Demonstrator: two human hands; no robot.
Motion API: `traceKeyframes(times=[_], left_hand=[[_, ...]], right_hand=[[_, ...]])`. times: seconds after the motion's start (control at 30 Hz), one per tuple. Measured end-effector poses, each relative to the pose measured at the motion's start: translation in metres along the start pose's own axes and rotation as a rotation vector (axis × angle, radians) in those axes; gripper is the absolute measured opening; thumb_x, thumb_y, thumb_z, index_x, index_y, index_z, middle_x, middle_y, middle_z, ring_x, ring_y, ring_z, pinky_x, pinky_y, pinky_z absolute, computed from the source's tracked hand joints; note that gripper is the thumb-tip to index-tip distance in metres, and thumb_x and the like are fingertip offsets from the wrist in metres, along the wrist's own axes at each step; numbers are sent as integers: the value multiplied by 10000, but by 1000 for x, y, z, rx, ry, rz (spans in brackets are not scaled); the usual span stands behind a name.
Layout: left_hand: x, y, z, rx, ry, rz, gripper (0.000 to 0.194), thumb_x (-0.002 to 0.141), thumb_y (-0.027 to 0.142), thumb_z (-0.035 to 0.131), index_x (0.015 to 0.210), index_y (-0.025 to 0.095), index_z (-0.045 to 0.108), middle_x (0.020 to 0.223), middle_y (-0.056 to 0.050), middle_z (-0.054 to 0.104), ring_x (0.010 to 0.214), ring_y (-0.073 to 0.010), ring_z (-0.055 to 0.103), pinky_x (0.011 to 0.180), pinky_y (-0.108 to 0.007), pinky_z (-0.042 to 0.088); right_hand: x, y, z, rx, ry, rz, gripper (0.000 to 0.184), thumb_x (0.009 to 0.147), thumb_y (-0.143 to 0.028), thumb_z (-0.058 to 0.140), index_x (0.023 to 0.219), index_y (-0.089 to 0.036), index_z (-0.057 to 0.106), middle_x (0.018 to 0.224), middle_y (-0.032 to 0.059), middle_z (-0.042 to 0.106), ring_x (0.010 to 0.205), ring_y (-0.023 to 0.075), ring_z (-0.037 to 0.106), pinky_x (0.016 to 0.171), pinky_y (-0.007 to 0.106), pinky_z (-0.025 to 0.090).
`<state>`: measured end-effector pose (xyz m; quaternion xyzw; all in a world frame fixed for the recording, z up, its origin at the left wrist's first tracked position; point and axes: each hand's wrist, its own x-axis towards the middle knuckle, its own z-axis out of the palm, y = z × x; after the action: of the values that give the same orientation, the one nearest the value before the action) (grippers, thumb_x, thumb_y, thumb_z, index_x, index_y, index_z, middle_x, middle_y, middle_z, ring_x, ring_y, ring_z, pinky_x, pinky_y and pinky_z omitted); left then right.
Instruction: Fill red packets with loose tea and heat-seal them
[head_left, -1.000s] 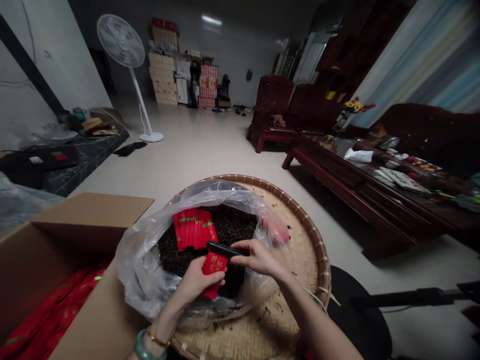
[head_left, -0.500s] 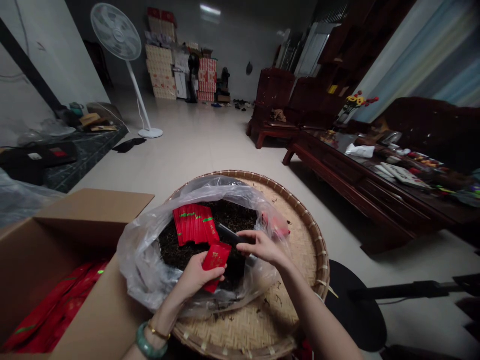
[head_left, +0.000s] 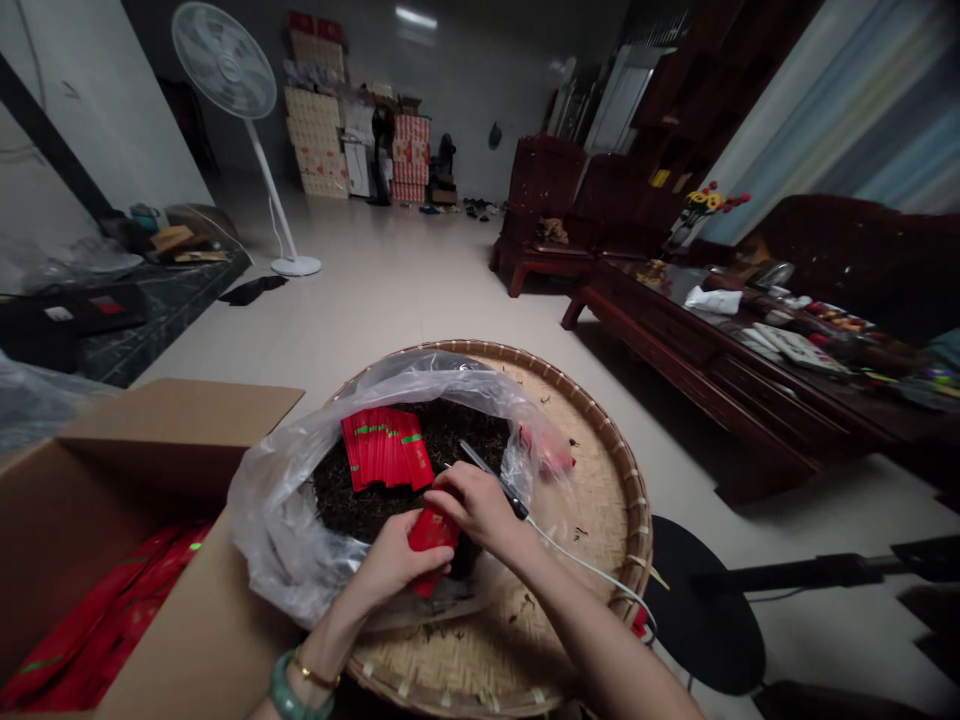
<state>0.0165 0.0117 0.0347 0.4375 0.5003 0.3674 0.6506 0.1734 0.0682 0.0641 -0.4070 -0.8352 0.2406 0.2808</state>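
Observation:
My left hand [head_left: 391, 558] is closed around a small red packet [head_left: 430, 532], held upright over a bag of loose dark tea leaves. The fingers of my right hand [head_left: 480, 508] pinch the packet's upper end. Along the far side of that hand runs a slim black tool [head_left: 511, 497] with a pale metal tip and a white cord; whether the palm grips it is hidden. A fanned row of red packets [head_left: 384, 450] with green marks lies on the tea leaves [head_left: 341, 497], inside a clear plastic bag [head_left: 259, 520].
The bag stands on a round woven bamboo tray [head_left: 592, 500] with scattered tea bits. At left an open cardboard box [head_left: 187, 410] holds more red packets [head_left: 127, 610]. A black round base [head_left: 705, 610] is at right. Beyond are a white fan [head_left: 259, 150] and a low wooden table [head_left: 667, 350].
My right hand has moved left and down to the packet, its fingers now closing on the top. The tool has turned, so its metal tip and white cord show.

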Motion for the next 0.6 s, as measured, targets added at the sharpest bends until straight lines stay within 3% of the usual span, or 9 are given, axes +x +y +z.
traceKeyframes(times=[0.1, 0.23, 0.33, 0.43, 0.5, 0.53, 0.57, 0.6], left_hand=[[-4, 2, 0, 41, -3, -11, 402, 540, 373, 784, 759, 117, 565, 668, -51, 642, 584, -208, 631, 566, -268, 487], [-6, -1, 1, -6, -55, -45, 431, 532, 387, 799, 775, 115, 568, 698, -51, 643, 574, -195, 623, 546, -260, 482], [-7, -2, 1, -74, -95, -83, 514, 495, 420, 839, 816, 109, 585, 781, -82, 666, 578, -188, 618, 565, -276, 498], [-19, 9, -11, -209, 10, -69, 602, 415, 473, 885, 807, 116, 601, 772, -110, 673, 565, -207, 614, 532, -283, 495], [-34, 25, -27, -437, 260, 139, 676, 374, 579, 873, 862, 179, 633, 832, -83, 680, 588, -204, 615, 501, -268, 495], [-41, 34, -35, -581, 408, 360, 751, 334, 658, 844, 934, 256, 640, 905, -41, 677, 621, -187, 615, 500, -245, 499], [-47, 42, -42, -695, 508, 559, 864, 302, 749, 784, 1045, 343, 615, 1033, -4, 655, 676, -172, 617, 498, -216, 499], [-50, 50, -48, -738, 511, 651, 957, 298, 778, 759, 1151, 390, 563, 1175, 14, 599, 771, -176, 620, 536, -205, 516]], right_hand=[[3, -4, 11, -39, -36, -52, 382, 942, -432, 399, 724, -179, 586, 701, 28, 570, 642, 134, 499, 615, 247, 390], [3, 0, 16, 39, -37, -32, 468, 934, -496, 358, 632, -181, 530, 629, 10, 519, 596, 119, 444, 590, 244, 367], [5, 5, 10, 301, -5, 202, 542, 884, -621, 344, 676, -179, 578, 550, -21, 466, 521, 101, 425, 516, 225, 359], [6, 15, 0, 635, 63, 450, 675, 832, -725, 259, 885, -154, 615, 544, -28, 471, 440, 96, 441, 401, 206, 330], [5, 23, -3, 759, 93, 519, 725, 807, -753, 238, 945, -139, 598, 567, -20, 490, 423, 99, 458, 369, 204, 331], [4, 27, -2, 771, 104, 532, 726, 809, -749, 229, 950, -137, 593, 573, -16, 494, 425, 102, 465, 368, 207, 338], [4, 30, 0, 749, 115, 537, 709, 825, -728, 216, 953, -139, 589, 579, -12, 498, 434, 109, 474, 375, 212, 350], [4, 31, 4, 688, 118, 522, 667, 849, -691, 219, 958, -145, 588, 595, -4, 512, 459, 118, 493, 396, 221, 372]])
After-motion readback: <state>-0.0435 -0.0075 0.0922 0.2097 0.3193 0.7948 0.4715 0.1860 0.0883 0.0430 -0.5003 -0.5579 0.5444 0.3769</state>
